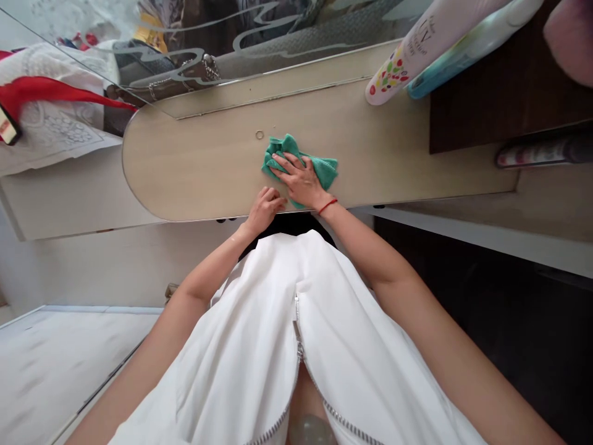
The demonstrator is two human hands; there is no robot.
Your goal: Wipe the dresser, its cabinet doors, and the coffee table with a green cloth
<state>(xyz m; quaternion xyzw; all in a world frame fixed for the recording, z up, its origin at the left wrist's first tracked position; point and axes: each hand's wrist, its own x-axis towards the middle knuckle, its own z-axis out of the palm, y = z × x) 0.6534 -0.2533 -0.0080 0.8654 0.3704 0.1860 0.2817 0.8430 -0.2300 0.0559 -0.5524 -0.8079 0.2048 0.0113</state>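
A crumpled green cloth [327, 170] lies on the beige tabletop [194, 161]. My right hand [303, 182], with a red string at its wrist, presses down on the cloth, fingers over its folds. Close by on the left, my left hand [265, 209] rests at the table's front edge with its fingers curled in; whatever may be inside them is hidden. Just beyond the cloth, a small thin ring [259, 134] sits on the tabletop, apart from both hands.
A mirror [278, 55] with a swirl pattern stands along the back edge. At the right are a pink spray can [393, 68], a blue-and-white bottle [445, 62], a dark brown box [500, 86] and a dark tube [542, 151]. White lace fabric [60, 136] and a red strap [60, 89] lie left.
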